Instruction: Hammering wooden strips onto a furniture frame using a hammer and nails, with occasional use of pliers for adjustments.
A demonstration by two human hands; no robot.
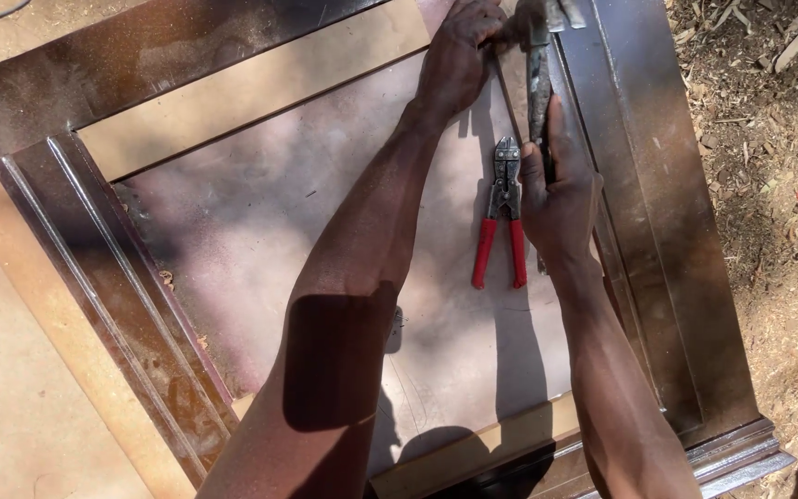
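Right hand [561, 199] is wrapping its fingers around the handle of a hammer [538, 83], whose long axis is running away from the person along the frame's [639, 185] inner edge. Left hand [459, 51] is sitting at the hammer's head end, fingers curled tight, pinching something too small to identify. Red-handled cutters [502, 214] are lying on the panel [260, 212] just left of the right hand.

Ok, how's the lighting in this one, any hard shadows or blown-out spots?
Head view: harsh sunlight, sharp focus. A dark shadow falls across the left forearm, and arm shadows lie on the panel beside the red-handled cutters. The pale board at lower left is nearly washed out.
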